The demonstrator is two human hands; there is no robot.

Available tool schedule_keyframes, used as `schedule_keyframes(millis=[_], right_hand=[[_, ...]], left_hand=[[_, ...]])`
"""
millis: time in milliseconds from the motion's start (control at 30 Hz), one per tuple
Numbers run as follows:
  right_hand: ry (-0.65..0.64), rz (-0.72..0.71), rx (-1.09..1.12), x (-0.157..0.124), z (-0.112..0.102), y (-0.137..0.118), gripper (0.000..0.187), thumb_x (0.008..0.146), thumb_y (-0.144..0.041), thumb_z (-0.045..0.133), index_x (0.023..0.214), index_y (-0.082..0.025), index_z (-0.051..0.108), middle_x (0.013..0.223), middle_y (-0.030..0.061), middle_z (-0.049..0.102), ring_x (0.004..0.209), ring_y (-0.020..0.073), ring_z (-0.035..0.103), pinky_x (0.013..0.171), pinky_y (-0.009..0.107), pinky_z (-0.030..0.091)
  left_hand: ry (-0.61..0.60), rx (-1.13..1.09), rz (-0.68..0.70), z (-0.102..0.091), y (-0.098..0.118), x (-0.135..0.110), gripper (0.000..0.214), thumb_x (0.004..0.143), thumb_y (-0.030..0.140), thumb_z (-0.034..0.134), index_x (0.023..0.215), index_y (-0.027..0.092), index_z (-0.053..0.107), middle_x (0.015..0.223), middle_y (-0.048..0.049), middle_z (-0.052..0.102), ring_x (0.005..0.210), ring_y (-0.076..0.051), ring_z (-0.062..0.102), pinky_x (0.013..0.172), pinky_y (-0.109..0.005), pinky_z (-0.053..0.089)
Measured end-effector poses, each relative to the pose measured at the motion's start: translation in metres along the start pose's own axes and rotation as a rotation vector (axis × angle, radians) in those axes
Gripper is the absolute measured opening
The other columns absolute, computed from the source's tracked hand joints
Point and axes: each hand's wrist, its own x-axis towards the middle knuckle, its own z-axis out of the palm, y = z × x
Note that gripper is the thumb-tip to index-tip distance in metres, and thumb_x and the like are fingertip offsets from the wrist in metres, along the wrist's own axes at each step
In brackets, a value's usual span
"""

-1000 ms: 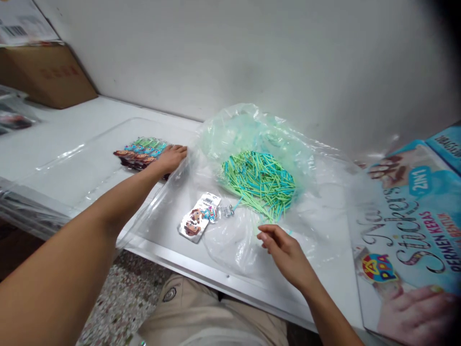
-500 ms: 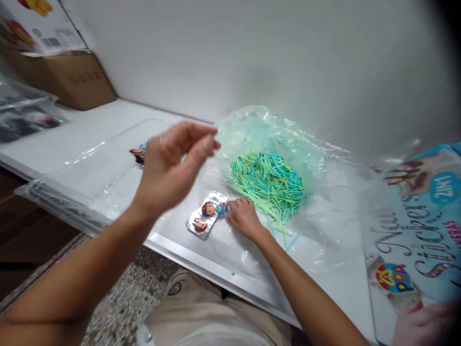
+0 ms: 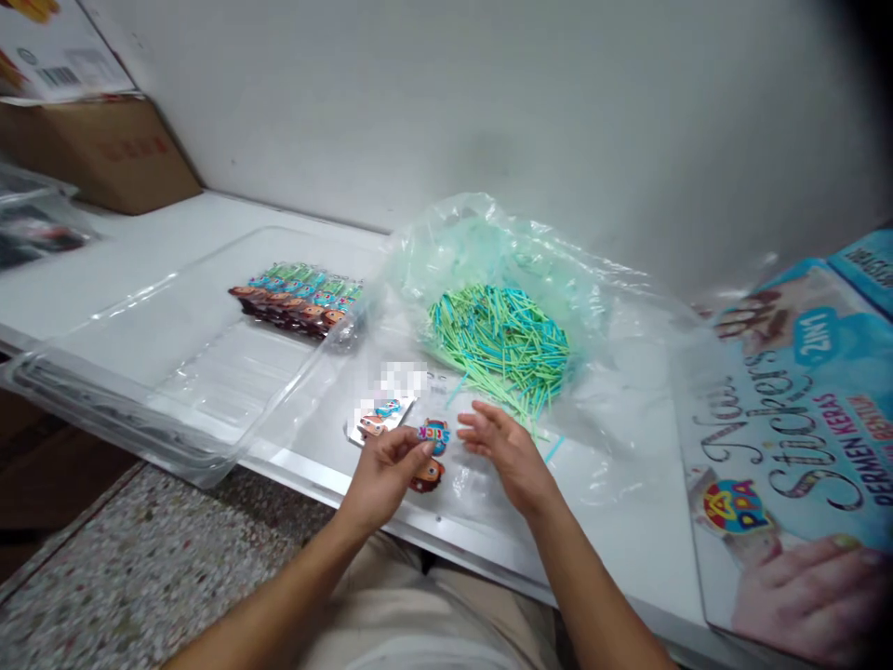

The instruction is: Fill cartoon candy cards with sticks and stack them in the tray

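Note:
My left hand (image 3: 391, 470) pinches a small printed packet (image 3: 434, 435) with blue and pink lettering and a brown cartoon figure in its lower part. My right hand (image 3: 509, 456) is just right of the packet, fingers apart and holding nothing. Behind my left hand lies a white printed card or flat pack (image 3: 354, 423), partly blurred out. Thin green and blue sticks (image 3: 499, 344) are heaped in an open clear plastic bag (image 3: 481, 219) beyond my hands. To the left, similar printed packets (image 3: 297, 298) sit in a row in a clear plastic tray (image 3: 209, 386).
A cardboard box (image 3: 118, 158) and another clear container (image 3: 34, 219) stand at the far left. At the right, another person's hand (image 3: 809, 586) rests on a large printed sticker-candy package (image 3: 788, 409). A wall (image 3: 523, 112) closes off the back of the white table (image 3: 628, 558).
My left hand has come down from above the tray and moved right; it now holds the small packet. My right hand has left the card and opened. The view has shifted slightly.

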Motion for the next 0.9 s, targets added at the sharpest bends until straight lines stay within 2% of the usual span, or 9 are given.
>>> schedule_keyframes(millis=[133, 233, 333, 400, 500, 567, 633, 767, 900], right_hand=[[-0.045, -0.019, 0.097, -0.016, 0.003, 0.011, 0.028, 0.076, -0.045, 0.068, 0.080, -0.018, 0.063, 0.068, -0.0018, 0.061, 0.063, 0.0120, 0.055, 0.063, 0.026, 0.044], [-0.141, -0.052, -0.020, -0.030, 0.004, 0.006, 0.023, 0.079, -0.041, 0.065, 0.077, -0.018, 0.064, 0.069, -0.0023, 0.062, 0.065, 0.0121, 0.055, 0.062, 0.024, 0.043], [-0.225, -0.081, -0.195, -0.037, -0.010, 0.001, 0.024, 0.088, -0.040, 0.054, 0.085, -0.019, 0.065, 0.076, -0.0004, 0.066, 0.071, 0.0144, 0.059, 0.066, 0.026, 0.045], [-0.218, -0.133, -0.426, -0.035, -0.034, 0.002, 0.027, 0.094, -0.036, 0.044, 0.092, -0.020, 0.065, 0.083, 0.0015, 0.068, 0.076, 0.0158, 0.061, 0.071, 0.027, 0.045], [-0.034, -0.181, -1.101, -0.023, -0.081, 0.010, 0.025, 0.093, -0.021, 0.041, 0.102, -0.017, 0.064, 0.095, 0.0090, 0.066, 0.088, 0.0213, 0.060, 0.075, 0.031, 0.042], [-0.079, -0.143, -1.508, -0.014, -0.107, 0.015, 0.028, 0.090, -0.011, 0.040, 0.101, -0.017, 0.065, 0.097, 0.0126, 0.064, 0.091, 0.0246, 0.058, 0.071, 0.031, 0.039], [-0.158, -0.179, -1.681, -0.009, -0.121, 0.018, 0.026, 0.088, -0.008, 0.042, 0.095, -0.017, 0.065, 0.099, 0.0136, 0.063, 0.095, 0.0263, 0.055, 0.074, 0.033, 0.036], [-0.243, -0.251, -1.684, -0.004, -0.120, 0.010, 0.023, 0.090, -0.009, 0.041, 0.089, -0.016, 0.062, 0.091, 0.0122, 0.064, 0.091, 0.0250, 0.055, 0.077, 0.034, 0.032], [-0.149, -0.189, -1.477, 0.023, -0.101, -0.003, 0.028, 0.099, -0.024, 0.028, 0.108, -0.015, 0.053, 0.092, 0.0090, 0.066, 0.081, 0.0197, 0.059, 0.069, 0.028, 0.035]], left_hand=[[-0.104, -0.142, -0.028, 0.011, -0.005, 0.000, 0.041, 0.062, 0.045, 0.079, 0.090, 0.017, 0.067, 0.083, -0.0055, 0.072, 0.076, -0.019, 0.066, 0.072, -0.030, 0.050], [-0.112, -0.149, 0.026, 0.013, 0.000, 0.005, 0.036, 0.065, 0.044, 0.077, 0.090, 0.018, 0.072, 0.093, -0.0056, 0.074, 0.092, -0.022, 0.066, 0.085, -0.031, 0.048], [-0.101, -0.094, 0.013, 0.015, -0.001, 0.010, 0.031, 0.066, 0.047, 0.075, 0.078, 0.019, 0.076, 0.087, -0.0065, 0.075, 0.089, -0.024, 0.066, 0.087, -0.034, 0.048], [-0.057, -0.095, -0.022, 0.018, -0.005, 0.013, 0.030, 0.064, 0.046, 0.076, 0.076, 0.019, 0.077, 0.083, -0.0072, 0.075, 0.085, -0.024, 0.067, 0.087, -0.035, 0.048], [-0.037, -0.140, -0.082, 0.024, -0.012, 0.018, 0.029, 0.060, 0.043, 0.079, 0.072, 0.017, 0.076, 0.079, -0.0085, 0.075, 0.078, -0.022, 0.068, 0.083, -0.035, 0.049], [-0.043, -0.161, -0.099, 0.027, -0.015, 0.022, 0.031, 0.057, 0.043, 0.081, 0.069, 0.015, 0.075, 0.075, -0.0089, 0.074, 0.073, -0.021, 0.068, 0.079, -0.034, 0.049], [-0.030, -0.160, -0.092, 0.029, -0.019, 0.028, 0.033, 0.055, 0.043, 0.083, 0.067, 0.014, 0.074, 0.071, -0.0088, 0.073, 0.069, -0.020, 0.067, 0.074, -0.033, 0.049], [-0.087, -0.128, -0.131, 0.026, -0.026, 0.040, 0.035, 0.051, 0.041, 0.085, 0.063, 0.011, 0.071, 0.067, -0.0099, 0.072, 0.061, -0.017, 0.064, 0.063, -0.029, 0.048], [-0.221, -0.095, -0.232, 0.021, -0.030, 0.047, 0.037, 0.049, 0.040, 0.086, 0.060, 0.009, 0.069, 0.067, -0.0112, 0.072, 0.058, -0.016, 0.063, 0.058, -0.027, 0.046]])
